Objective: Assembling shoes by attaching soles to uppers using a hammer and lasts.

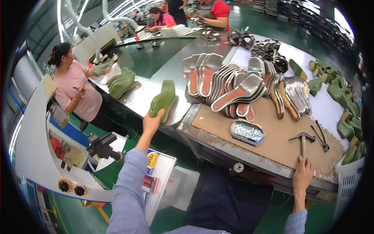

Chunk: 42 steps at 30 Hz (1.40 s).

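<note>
My left hand (151,124) grips the heel end of a green shoe last (163,97) at the edge of the metal worktop (176,74). The last points away from me. On the right, my right hand (302,171) is closed around the wooden handle of a hammer (303,145), whose head rests on the brown board (210,119). Pincers (322,138) lie just right of the hammer head. Between my hands, stacks of shoe insoles (237,93), metallic with reddish-brown parts, stand on the bench, with a foil-wrapped block (247,132) in front of them.
Several green lasts (344,97) lie along the right side, above a white basket (349,183). More lasts (121,82) stand at the left, near a person in pink (78,89). Dark metallic straps (269,50) are heaped at the back. An open drawer (163,175) juts out below my left arm.
</note>
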Available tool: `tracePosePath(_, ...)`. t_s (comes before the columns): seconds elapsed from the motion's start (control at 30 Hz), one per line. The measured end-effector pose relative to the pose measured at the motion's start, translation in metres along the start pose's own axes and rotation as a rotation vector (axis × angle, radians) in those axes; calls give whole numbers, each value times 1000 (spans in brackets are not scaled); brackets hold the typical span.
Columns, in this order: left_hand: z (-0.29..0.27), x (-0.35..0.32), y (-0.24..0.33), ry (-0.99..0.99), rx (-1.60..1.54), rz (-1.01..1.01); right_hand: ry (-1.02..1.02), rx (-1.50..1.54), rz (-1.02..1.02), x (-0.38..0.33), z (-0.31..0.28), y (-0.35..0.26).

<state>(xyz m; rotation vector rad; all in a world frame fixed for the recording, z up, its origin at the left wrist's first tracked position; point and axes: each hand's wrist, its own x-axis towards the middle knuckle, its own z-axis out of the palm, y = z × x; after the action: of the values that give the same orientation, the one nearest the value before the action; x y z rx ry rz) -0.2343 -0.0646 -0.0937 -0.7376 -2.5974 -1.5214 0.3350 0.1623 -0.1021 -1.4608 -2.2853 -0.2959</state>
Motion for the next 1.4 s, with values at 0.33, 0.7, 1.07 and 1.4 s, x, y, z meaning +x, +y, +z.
tracePosePath(0.33, 94, -37, 178, -245, 267, 897, 47, -6, -50, 2, -12, -7)
tracePosePath(0.7, 148, 24, 171, -40, -63, 489, 23, 496, 184, 30, -13, 26)
tracePosePath(1.07, 133, 21, 165, -653, -1085, -377, 252, 353, 1260, 201, 31, 265)
tracePosePath(1.4, 126, -42, 184, -775, 152, 438, 294, 334, 1032, 275, 119, 419)
